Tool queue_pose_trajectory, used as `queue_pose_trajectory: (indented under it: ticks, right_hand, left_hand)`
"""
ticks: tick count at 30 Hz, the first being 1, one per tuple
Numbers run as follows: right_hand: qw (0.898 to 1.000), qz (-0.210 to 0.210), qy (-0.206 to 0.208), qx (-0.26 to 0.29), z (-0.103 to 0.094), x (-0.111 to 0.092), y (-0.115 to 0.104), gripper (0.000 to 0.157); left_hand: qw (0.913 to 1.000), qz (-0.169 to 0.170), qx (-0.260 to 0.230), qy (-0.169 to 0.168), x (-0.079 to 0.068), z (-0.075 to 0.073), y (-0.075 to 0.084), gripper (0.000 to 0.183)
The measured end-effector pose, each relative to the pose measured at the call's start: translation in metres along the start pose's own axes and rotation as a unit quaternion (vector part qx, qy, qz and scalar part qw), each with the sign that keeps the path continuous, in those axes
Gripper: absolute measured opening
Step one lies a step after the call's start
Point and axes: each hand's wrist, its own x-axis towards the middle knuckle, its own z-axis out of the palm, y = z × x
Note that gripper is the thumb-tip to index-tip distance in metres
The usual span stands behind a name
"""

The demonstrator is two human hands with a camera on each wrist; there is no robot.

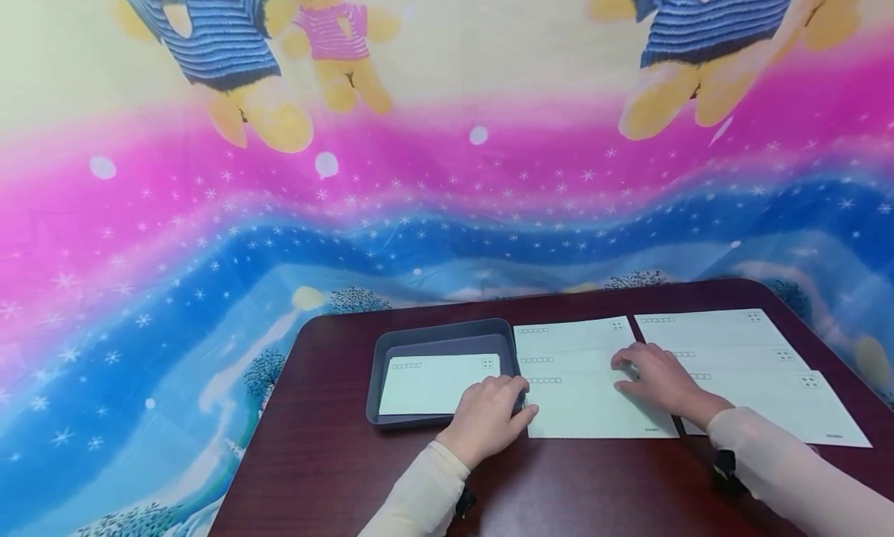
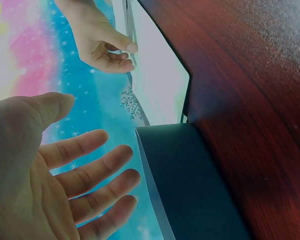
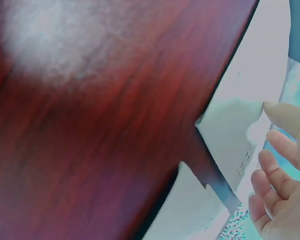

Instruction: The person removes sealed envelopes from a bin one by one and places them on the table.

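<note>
A dark grey tray is sitting on the reddish-brown worktop, and a pale envelope is lying flat inside it, its row of little boxes and its stamp square facing up. Of the two hands, the left hand is hovering at the tray's right end; its fingers are standing apart and gripping nothing, though I cannot tell whether a fingertip is touching the tray wall.

Just right of the tray, three overlapping envelopes are lying in staggered rows. Farther right of the tray, three more envelopes are overlapping in the same way, with a narrow strip of worktop showing between the groups. The right hand is hanging over the group nearer the tray, its fingers loosely bent, separate and pinching nothing; whether its thumb is touching paper I cannot tell.

Cream sleeves are covering both forearms. Behind the tray, a patterned cloth is showing bears and snowflakes.
</note>
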Motion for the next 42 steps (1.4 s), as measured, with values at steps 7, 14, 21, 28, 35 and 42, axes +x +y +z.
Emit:
queue_pose_trajectory:
  ticks: [7,14,21,28,35,42]
  right_hand:
    - [1.000,0.007,-0.004,0.011,-0.006,0.003,-0.004,0.033]
    - [1.000,-0.008,0.006,0.021,-0.012,0.003,-0.009,0.031]
    - [0.999,-0.019,0.011,0.037,-0.017,0.004,-0.019,0.030]
    - [0.999,-0.027,0.017,0.043,-0.020,0.006,-0.033,0.025]
    - [0.998,-0.035,0.026,0.046,-0.021,0.004,-0.050,0.019]
    - [0.997,-0.043,0.031,0.056,-0.023,0.002,-0.066,0.017]
  left_hand:
    - [1.0000,0.002,0.005,0.002,-0.001,-0.001,-0.003,0.027]
    - [1.0000,-0.001,-0.001,0.006,-0.001,-0.002,-0.005,0.027]
    - [0.9999,-0.012,-0.006,-0.001,-0.002,-0.004,-0.007,0.027]
    - [0.9997,-0.023,0.000,0.000,-0.006,-0.005,-0.012,0.029]
    - [0.9995,-0.030,-0.008,-0.004,-0.012,-0.008,-0.019,0.029]
    - [0.9991,-0.040,-0.016,-0.005,-0.018,-0.011,-0.025,0.030]
